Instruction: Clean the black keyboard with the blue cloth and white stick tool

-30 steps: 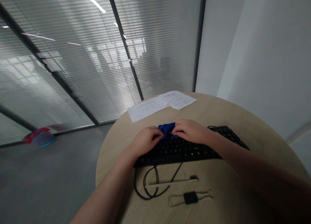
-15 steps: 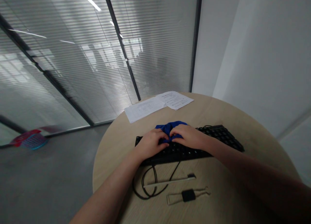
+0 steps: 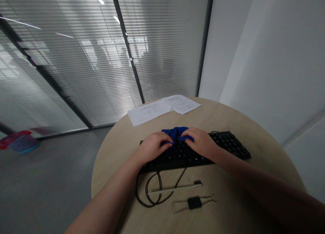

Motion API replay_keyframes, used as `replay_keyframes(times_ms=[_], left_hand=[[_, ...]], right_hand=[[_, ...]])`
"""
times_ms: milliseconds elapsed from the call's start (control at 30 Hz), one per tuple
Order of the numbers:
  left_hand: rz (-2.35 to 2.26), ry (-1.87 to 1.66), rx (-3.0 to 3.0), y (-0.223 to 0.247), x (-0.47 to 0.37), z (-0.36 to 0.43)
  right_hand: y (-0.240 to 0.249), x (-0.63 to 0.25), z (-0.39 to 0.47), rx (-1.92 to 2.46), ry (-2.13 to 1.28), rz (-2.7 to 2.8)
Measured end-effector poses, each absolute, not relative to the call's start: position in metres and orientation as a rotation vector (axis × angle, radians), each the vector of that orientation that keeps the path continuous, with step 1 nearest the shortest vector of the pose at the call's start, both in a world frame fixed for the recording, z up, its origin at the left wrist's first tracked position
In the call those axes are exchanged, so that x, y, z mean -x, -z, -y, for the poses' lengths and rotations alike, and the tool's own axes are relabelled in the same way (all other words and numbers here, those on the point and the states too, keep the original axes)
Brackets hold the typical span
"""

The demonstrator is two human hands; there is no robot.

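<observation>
A black keyboard [image 3: 175, 159] lies on a round wooden table, its keys facing up. Over its back edge a blue cloth [image 3: 175, 132] is bunched between my two hands. My left hand [image 3: 154, 146] pinches the left part of the cloth, thumb and fingers curled together above the keys. The right part is gripped by my right hand [image 3: 199, 141], with the fingers bent around the fabric. Both hands partly cover the keyboard. In front of it lie a looped black cable [image 3: 160, 186], a thin white stick brush with a dark head [image 3: 175, 189] and a keycap puller with a black middle [image 3: 194, 203].
Two printed paper sheets [image 3: 149, 113] lie at the far side of the table [image 3: 114, 163]. A red and blue plastic basket [image 3: 24, 143] stands on the grey floor at left. Glass panels with blinds and a white wall [image 3: 266, 58] rise behind the table.
Both hands have shifted slightly on the keyboard, and the cloth between them has changed its folds. The camera view has turned a little to the right.
</observation>
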State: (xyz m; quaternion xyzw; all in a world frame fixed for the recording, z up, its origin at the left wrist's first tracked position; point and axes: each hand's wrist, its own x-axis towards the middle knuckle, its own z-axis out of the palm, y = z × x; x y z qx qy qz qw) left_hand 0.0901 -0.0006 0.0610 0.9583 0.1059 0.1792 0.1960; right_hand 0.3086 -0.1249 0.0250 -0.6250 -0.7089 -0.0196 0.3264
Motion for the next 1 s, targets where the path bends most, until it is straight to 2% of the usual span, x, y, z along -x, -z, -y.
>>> replay_keyframes(times_ms=[300,1000], left_hand=[[-0.274,-0.267,-2.878,-0.060,-0.095,0.010],[-0.303,-0.244,-2.852,-0.063,-0.096,0.015]], right_hand=[[-0.026,-0.302,0.132,1.571,-0.019,2.146],[-0.023,-0.306,0.130,1.468,-0.114,2.145]])
